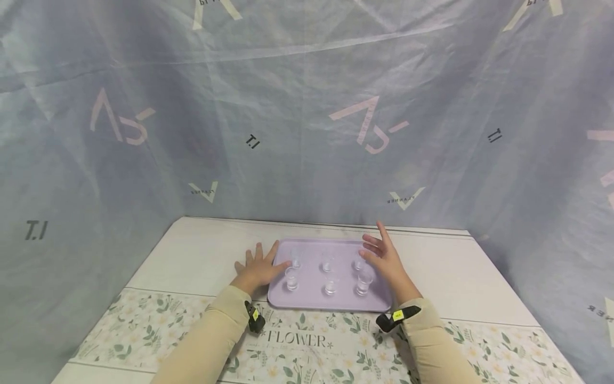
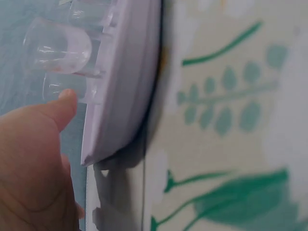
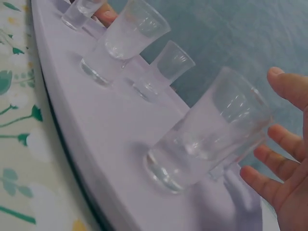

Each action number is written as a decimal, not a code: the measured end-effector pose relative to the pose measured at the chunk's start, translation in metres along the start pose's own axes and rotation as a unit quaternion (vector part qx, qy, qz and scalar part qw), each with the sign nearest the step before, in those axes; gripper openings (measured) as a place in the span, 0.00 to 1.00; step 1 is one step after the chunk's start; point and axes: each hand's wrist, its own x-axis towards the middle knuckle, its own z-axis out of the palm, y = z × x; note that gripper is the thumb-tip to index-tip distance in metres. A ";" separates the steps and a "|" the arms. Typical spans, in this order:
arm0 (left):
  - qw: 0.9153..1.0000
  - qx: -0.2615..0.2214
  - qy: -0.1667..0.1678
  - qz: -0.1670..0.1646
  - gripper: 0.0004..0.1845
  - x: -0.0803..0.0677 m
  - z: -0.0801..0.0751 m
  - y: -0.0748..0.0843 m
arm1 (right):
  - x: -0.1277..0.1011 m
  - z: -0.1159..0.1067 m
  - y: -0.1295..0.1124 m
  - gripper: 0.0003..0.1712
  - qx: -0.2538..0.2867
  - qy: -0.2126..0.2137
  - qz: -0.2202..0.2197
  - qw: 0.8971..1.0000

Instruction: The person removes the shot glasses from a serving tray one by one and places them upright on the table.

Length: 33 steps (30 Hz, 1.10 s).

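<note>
A lilac tray (image 1: 309, 300) lies on the table with several small clear shot glasses standing on it in two rows. My left hand (image 1: 259, 269) is spread at the tray's left edge, its thumb reaching over the rim toward the front-left shot glass (image 1: 291, 280). In the left wrist view, the thumb (image 2: 67, 103) overlaps a glass; contact is unclear. Over the right side is my right hand (image 1: 389, 264), fingers apart and holding nothing. It is nearest the back-right glass (image 1: 358, 264) and front-right glass (image 1: 363, 284). The right wrist view shows the larger glass (image 3: 207, 134) upright beside the fingers.
A table cover with a floral band (image 1: 307, 346) and "FLOWER" lettering runs in front of the tray. Grey-blue printed fabric (image 1: 297, 160) hangs behind the table and along both sides. Each wrist wears a black strap, the right one (image 1: 398, 317) with a yellow label.
</note>
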 end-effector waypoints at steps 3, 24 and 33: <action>1.000 0.020 -0.004 -0.005 0.49 -0.004 -0.001 0.003 | -0.001 0.001 0.005 0.60 0.008 -0.004 -0.008 1.000; 0.998 0.061 -0.010 -0.021 0.45 -0.024 -0.010 0.013 | -0.009 0.008 0.015 0.54 -0.076 -0.003 -0.010 0.997; 0.998 0.065 -0.006 -0.019 0.48 -0.005 0.006 -0.001 | -0.015 0.013 -0.017 0.49 -0.084 -0.009 -0.013 0.996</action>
